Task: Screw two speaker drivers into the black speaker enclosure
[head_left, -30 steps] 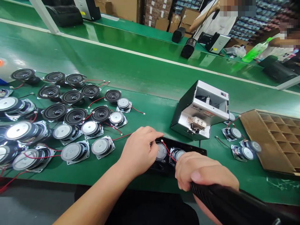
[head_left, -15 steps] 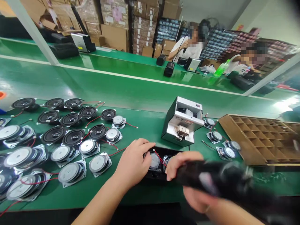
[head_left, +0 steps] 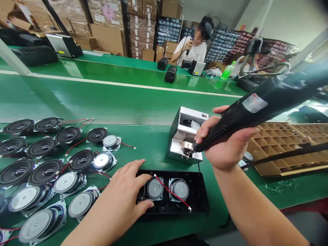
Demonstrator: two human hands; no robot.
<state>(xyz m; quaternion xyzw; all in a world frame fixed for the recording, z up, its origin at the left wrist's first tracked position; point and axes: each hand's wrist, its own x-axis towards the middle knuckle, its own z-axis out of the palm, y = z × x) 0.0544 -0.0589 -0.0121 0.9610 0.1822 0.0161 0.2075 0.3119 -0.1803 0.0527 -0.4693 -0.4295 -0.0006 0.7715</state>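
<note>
Green matting covers the worktop (head_left: 153,136), and on it, near the front edge, lies a black tray (head_left: 197,191) carrying two small speakers side by side with a red wire (head_left: 171,191) running across them. The left hand (head_left: 123,201) rests flat and open on the tray's left end, fingers spread, thumb and forefinger touching the left speaker (head_left: 154,188); the right speaker (head_left: 180,190) lies just beyond the fingertips, untouched.

The right hand (head_left: 225,143) is raised above and behind the tray, clenched around a black electric screwdriver (head_left: 256,106) that slants down to the left. Its tip sits at the front of a small silver screw feeder (head_left: 179,136), standing on the worktop just behind the tray; whether the bit actually touches the feeder's outlet is hard to tell from this angle.

To the left of the tray, many loose speakers (head_left: 46,164) lie spread out, some cone up, some magnet up, with red leads. To the right, partly behind the right hand, lies a cardboard divider tray (head_left: 284,143). Across the far side of the green belt, two other people sit at their own stations.
</note>
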